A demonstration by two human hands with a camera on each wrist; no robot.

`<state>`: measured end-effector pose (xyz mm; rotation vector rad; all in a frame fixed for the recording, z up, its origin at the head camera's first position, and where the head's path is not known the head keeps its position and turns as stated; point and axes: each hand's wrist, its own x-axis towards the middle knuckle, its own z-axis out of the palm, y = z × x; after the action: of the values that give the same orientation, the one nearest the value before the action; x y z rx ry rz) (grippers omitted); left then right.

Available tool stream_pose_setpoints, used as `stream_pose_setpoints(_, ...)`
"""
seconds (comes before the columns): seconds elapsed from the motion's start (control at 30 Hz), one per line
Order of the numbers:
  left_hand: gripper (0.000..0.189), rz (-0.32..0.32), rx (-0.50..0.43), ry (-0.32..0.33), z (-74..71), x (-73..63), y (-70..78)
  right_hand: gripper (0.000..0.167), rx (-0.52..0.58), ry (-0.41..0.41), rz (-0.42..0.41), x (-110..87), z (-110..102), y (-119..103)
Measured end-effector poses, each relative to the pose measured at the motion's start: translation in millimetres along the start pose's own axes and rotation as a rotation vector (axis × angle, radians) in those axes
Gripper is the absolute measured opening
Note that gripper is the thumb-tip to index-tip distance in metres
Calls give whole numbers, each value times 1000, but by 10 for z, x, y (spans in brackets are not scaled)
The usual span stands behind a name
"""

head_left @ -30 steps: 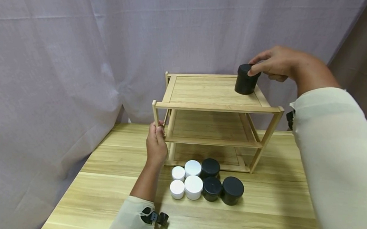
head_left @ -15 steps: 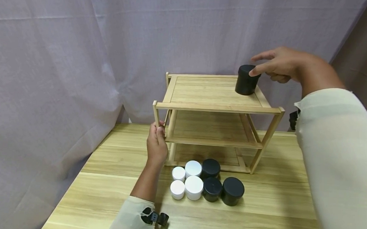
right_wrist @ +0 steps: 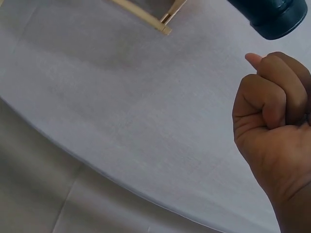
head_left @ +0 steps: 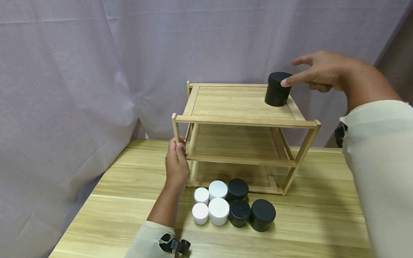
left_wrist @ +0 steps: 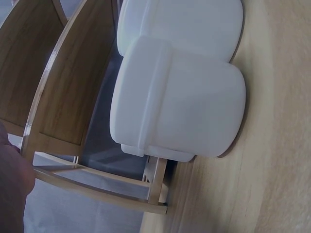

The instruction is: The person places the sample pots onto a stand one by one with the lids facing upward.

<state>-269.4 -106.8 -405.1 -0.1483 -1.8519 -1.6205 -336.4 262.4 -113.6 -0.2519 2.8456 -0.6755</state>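
Observation:
A black lidded jar [head_left: 277,94] stands upright at the right end of the top board of a three-tier wooden shelf rack [head_left: 242,121]. Beside it, my right hand [head_left: 330,71] has its thumb and index finger spread apart, the thumb tip overlapping the jar's lid edge in the head view. Whether the thumb touches is hard to tell; in the right wrist view a gap shows between hand and jar [right_wrist: 277,19], and the other fingers are curled. My left hand [head_left: 176,162] grips the rack's left front post, mostly cut off in the left wrist view.
In front of the rack, several white jars [head_left: 218,211] and black jars [head_left: 262,215] stand close together on the wooden table [head_left: 117,218]. A grey curtain [head_left: 155,44] hangs behind. The rack's front rails [head_left: 245,121] rise along its edge.
My right hand has drawn away to the right, its index finger lifting off the black jar, which stays in place. The left hand keeps its grip on the post.

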Motion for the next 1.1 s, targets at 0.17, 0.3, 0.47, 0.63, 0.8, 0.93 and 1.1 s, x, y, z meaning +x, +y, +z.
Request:
stream_pose_setpoints(0.17,26,7,1,-7,9,5,-24,118,-42,13,-1,-36,-23,21)
stream_pose_setpoints(0.3,25,8,9,-4,0,-3,-17,122,-76,27,-10,-56,-19,-30)
stream_pose_setpoints(0.47,24,20,11,7,-13,5,-10,127,-165,90,-34,-75,3,-156)
stream_pose_setpoints(0.63,24,19,5,5,-18,8,-28,126,-181,124,-74,-148,18,-197)
stream_pose_setpoints(0.8,24,21,14,14,-29,-13,-42,120,-151,167,-139,-248,72,-174)
stream_pose_setpoints(0.93,25,28,6,12,-23,-14,-52,111,-78,262,-187,-340,154,-132)
stream_pose_setpoints(1.1,26,20,-4,-1,-29,2,-48,97,17,419,-246,-438,305,-113)
